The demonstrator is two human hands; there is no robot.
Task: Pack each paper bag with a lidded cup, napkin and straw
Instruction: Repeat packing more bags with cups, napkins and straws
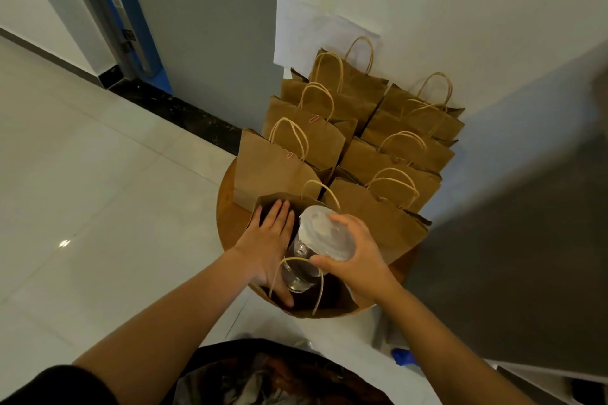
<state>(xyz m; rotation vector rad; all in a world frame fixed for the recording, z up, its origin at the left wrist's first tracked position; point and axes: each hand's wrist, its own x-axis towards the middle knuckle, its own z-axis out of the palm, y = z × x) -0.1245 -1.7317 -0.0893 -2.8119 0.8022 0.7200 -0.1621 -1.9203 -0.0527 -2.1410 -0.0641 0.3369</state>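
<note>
An open brown paper bag (339, 304) stands at the near edge of a round wooden table (227, 207). My left hand (268, 240) lies flat, fingers straight, pressing the bag's left wall outward with the palm inside the mouth. My right hand (355, 256) grips a clear plastic cup (301, 270) by its white lid (325, 230). The cup is tilted, its lower half inside the bag's mouth. No napkin or straw is visible.
Several more brown paper bags (378, 214) with twisted handles stand in two rows behind, up to the white wall. A grey cabinet side (526, 240) rises close on the right. White sheets of paper (306, 33) lean on the wall. Tiled floor (98, 207) lies to the left.
</note>
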